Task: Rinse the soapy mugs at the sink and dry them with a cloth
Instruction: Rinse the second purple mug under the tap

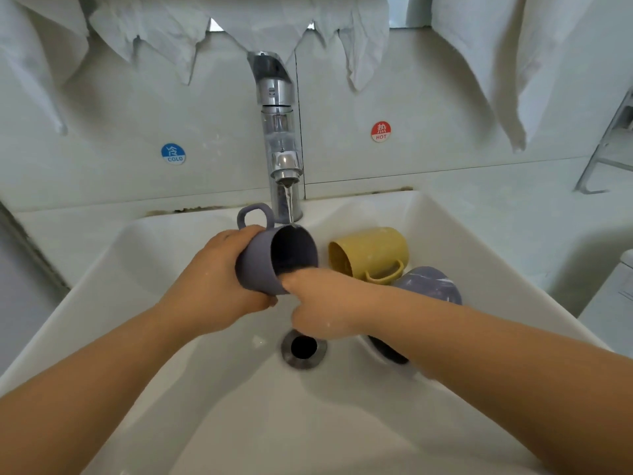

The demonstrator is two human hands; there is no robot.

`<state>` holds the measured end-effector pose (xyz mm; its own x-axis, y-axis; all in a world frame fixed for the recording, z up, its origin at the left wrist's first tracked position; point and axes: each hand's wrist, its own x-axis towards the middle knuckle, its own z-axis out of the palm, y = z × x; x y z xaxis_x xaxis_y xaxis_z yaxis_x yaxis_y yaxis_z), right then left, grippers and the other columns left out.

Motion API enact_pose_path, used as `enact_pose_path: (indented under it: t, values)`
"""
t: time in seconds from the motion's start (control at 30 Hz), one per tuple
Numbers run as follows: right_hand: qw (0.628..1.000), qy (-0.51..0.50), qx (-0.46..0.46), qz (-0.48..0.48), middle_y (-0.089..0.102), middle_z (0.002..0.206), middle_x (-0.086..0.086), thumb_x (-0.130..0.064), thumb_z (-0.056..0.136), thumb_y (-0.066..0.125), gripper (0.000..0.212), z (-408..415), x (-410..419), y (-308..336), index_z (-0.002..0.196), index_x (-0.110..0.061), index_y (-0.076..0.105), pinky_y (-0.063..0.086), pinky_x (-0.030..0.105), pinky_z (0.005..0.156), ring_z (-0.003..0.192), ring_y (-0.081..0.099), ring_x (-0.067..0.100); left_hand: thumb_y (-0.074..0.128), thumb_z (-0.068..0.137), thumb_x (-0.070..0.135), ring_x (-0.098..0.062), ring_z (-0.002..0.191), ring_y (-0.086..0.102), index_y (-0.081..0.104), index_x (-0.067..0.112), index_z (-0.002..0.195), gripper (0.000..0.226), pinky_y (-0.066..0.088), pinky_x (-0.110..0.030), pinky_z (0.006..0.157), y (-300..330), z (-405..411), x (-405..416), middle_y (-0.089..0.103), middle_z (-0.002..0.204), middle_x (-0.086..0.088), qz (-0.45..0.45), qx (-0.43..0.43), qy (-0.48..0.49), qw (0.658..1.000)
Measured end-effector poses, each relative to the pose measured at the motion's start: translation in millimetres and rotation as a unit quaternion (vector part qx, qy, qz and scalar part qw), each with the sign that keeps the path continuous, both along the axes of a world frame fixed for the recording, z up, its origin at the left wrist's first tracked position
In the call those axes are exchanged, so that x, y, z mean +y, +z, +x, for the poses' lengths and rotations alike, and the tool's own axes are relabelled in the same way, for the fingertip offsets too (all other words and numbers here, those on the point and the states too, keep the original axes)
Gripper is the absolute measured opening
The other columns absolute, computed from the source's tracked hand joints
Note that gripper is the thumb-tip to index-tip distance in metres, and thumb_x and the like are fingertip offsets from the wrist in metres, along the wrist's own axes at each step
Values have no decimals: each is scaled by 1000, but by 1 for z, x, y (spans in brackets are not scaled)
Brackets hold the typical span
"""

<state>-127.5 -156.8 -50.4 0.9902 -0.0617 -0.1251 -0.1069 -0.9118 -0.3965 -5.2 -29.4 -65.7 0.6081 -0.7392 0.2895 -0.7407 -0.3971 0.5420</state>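
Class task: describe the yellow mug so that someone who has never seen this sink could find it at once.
Start at the tap and follow the water down into the white sink. The yellow mug lies on its side right of the stream, handle toward the camera. Its neighbours are purple; it alone is yellow.

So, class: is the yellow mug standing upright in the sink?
No, the yellow mug lies on its side in the sink, its mouth facing left and its handle toward the camera.

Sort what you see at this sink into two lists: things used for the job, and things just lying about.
For the job: purple mug, yellow mug, marbled mug, tap, sink, cloths.
Lying about: cold sticker, hot sticker, metal rack.
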Motion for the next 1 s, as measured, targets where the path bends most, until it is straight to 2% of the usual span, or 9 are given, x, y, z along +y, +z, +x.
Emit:
enact_pose_path:
  t: [0.1,0.2,0.3,0.4,0.57,0.73,0.83,0.9,1.0]
  values:
    - [969,64,-113,-211,49,139,-1,-13,89,50,33,-1,-13,-1,121,-20,57,13,46,116,137,33,17,91,55,13,0,91,63,56,52,107,73,49,-18,72,12,4,6,66,101,17,-27,111,-36,993]
    - [969,68,-172,-165,63,117,2,-24,95,51,21,2,-18,0,108,-17,66,40,40,96,114,52,21,87,63,0,8,87,63,53,45,114,76,51,-12,62,16,6,11,66,108,15,-15,201,-65,977]
    - [985,45,-153,-72,64,102,4,-28,96,52,16,-1,-15,4,99,-16,62,48,39,80,94,57,20,90,58,8,-1,93,66,34,38,137,102,55,-18,66,12,0,12,57,121,9,-11,253,-58,966]
    - [990,15,-137,15,66,97,3,-27,97,52,13,-3,-11,9,95,-16,59,49,36,79,89,58,19,94,55,20,-11,102,62,23,38,137,109,54,-23,74,2,-11,7,51,122,11,-20,151,-3,988]
    - [987,-5,-134,91,65,92,4,-23,96,55,12,-6,-5,14,90,-14,59,46,30,74,84,58,19,91,49,44,-13,95,58,42,33,120,86,54,-40,77,4,-28,0,53,109,14,-63,-29,64,996]
    - [979,-16,-147,137,67,103,7,-16,94,55,15,-2,-8,11,102,-7,64,51,37,85,96,61,21,87,55,39,-3,87,55,45,37,120,77,44,-20,67,10,-28,2,52,99,24,-83,-41,57,994]
    - [988,35,-152,-16,62,124,3,-5,83,51,35,-1,-21,7,114,-13,65,43,43,100,119,51,23,91,55,30,8,92,53,40,47,115,80,41,-14,69,19,-20,7,52,102,32,-83,-28,20,996]
    - [973,75,-141,-168,42,148,-7,-2,79,48,58,-2,-28,6,133,-21,54,17,40,117,143,22,13,92,55,25,11,95,54,42,47,116,82,41,-10,69,22,-16,10,55,105,31,-62,-13,-7,998]
    - [954,107,-137,-243,26,157,-12,-1,80,45,69,-3,-30,4,144,-24,40,1,40,120,147,-1,5,93,54,21,15,97,53,45,47,120,85,42,-8,69,23,-9,14,58,107,30,-33,13,-32,999]
